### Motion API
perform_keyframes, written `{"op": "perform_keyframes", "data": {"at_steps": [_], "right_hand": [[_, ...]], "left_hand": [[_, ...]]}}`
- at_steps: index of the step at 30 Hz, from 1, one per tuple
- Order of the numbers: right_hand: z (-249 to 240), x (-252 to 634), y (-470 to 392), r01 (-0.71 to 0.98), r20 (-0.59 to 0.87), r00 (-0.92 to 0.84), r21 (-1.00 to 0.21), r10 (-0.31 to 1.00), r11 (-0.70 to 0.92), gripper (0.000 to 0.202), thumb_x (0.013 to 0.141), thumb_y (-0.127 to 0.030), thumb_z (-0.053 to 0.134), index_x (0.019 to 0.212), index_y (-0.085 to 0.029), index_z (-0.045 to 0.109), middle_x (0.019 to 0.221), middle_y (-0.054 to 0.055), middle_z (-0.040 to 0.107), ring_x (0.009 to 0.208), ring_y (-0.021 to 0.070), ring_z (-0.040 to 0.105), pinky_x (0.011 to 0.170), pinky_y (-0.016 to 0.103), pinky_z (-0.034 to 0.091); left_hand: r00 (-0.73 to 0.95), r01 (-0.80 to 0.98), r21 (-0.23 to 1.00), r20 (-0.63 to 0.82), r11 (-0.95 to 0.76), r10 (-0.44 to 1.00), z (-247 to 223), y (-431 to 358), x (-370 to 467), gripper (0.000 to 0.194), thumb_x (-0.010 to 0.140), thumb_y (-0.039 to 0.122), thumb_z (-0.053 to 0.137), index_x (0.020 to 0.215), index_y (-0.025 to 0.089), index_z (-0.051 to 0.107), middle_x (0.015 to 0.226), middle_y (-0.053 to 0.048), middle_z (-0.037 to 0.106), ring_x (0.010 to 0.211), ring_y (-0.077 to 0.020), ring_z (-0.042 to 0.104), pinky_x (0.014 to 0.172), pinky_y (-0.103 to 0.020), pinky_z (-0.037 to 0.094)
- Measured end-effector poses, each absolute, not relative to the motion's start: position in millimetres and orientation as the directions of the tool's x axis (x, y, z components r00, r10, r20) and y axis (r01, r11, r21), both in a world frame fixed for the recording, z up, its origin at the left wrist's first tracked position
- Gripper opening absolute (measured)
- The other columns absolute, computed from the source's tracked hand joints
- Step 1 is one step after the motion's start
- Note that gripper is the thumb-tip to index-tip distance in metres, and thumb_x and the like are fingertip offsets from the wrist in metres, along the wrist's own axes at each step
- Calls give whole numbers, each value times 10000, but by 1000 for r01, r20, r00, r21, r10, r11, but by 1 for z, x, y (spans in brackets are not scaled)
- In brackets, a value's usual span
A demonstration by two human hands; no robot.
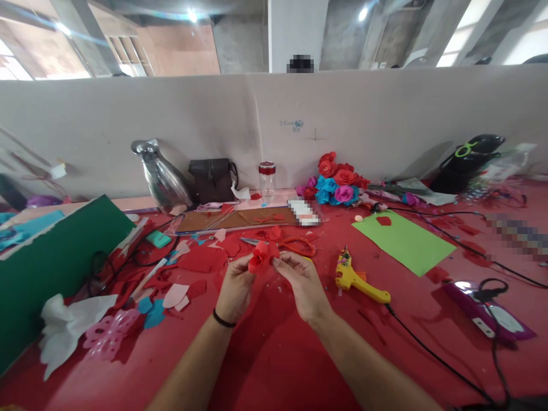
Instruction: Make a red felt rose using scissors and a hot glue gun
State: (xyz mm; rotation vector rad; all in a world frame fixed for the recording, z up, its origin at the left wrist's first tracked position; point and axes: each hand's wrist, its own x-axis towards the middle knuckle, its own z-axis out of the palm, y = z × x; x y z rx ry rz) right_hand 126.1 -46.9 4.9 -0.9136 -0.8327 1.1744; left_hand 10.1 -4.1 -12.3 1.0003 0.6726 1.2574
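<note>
Between my two hands is a red paper flower point(259, 258), its petals curled around a rolled middle. My left hand point(237, 285) pinches it from the left and below; a dark band circles that wrist. At the flower's right side, my right hand point(302, 281) has thumb and fingers closed on a red petal of it. Just behind lie scissors point(303, 245) with orange-red handles, partly hidden by the flower. A yellow glue gun point(357, 281) with a smeared nozzle rests on its side to the right, its black cable trailing toward the front.
Red, pink and blue paper scraps point(199, 258) cover the table left of my hands. A green board point(55, 268) stands at far left. Behind are a steel jug point(160, 177), a jar point(268, 181) and paper flowers point(338, 182). A purple power strip point(488, 311) and light-green sheet point(406, 245) lie right.
</note>
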Motion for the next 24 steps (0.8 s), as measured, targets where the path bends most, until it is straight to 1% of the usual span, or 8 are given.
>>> {"op": "perform_keyframes", "data": {"at_steps": [4,8,10,14,16,20,22,24], "right_hand": [[6,126,-49,-377,86,171,-915,982,145,222,697,-383,673,614,-192,598,602,-31,502,605,115,411,610,255,335],[7,127,-49,-370,104,166,-915,981,159,180,695,-354,677,646,-194,609,635,-19,521,645,128,437,634,259,342],[7,128,-49,-384,96,167,-911,981,154,174,688,-338,678,628,-194,602,624,-22,511,645,126,434,633,257,341],[7,127,-51,-417,67,163,-899,984,130,248,711,-353,654,560,-193,541,573,-34,464,613,119,420,627,257,341],[8,127,-51,-423,62,154,-898,986,123,267,697,-349,673,539,-193,524,557,-38,448,612,120,427,625,257,344],[8,127,-50,-434,37,190,-893,981,117,236,658,-352,692,543,-191,562,563,-36,488,591,113,431,596,249,345],[8,127,-50,-430,3,229,-897,973,104,254,679,-389,664,545,-189,584,557,-29,520,568,110,442,579,248,351],[8,127,-50,-422,-36,209,-905,977,57,302,697,-439,640,539,-184,603,532,-17,541,544,112,462,560,251,359]], "left_hand": [[202,-435,900,116,-17,972,-11,-5,11,150,529,236,806,515,197,662,514,38,616,543,-107,497,611,-243,438],[209,-406,914,107,-13,972,-11,-5,11,146,520,235,810,528,192,670,518,26,613,572,-123,513,631,-259,443],[211,-400,916,101,-9,972,-13,-5,11,155,520,237,810,520,188,663,514,24,607,578,-126,515,634,-262,443],[234,-402,915,81,21,969,-16,-5,11,163,539,243,800,510,179,653,509,24,594,585,-130,532,636,-264,446],[239,-408,912,74,31,968,-16,-6,12,162,541,234,796,508,177,648,505,25,591,577,-127,535,624,-256,447],[248,-423,904,55,57,967,-12,-8,16,147,541,223,786,520,177,648,516,23,606,575,-130,552,605,-253,458],[233,-431,900,44,63,971,-9,-8,17,155,535,216,784,504,173,639,502,27,599,535,-119,537,580,-249,459],[228,-444,893,38,69,973,-7,-9,17,166,545,216,776,489,167,628,477,30,581,495,-110,518,550,-246,455]]}}
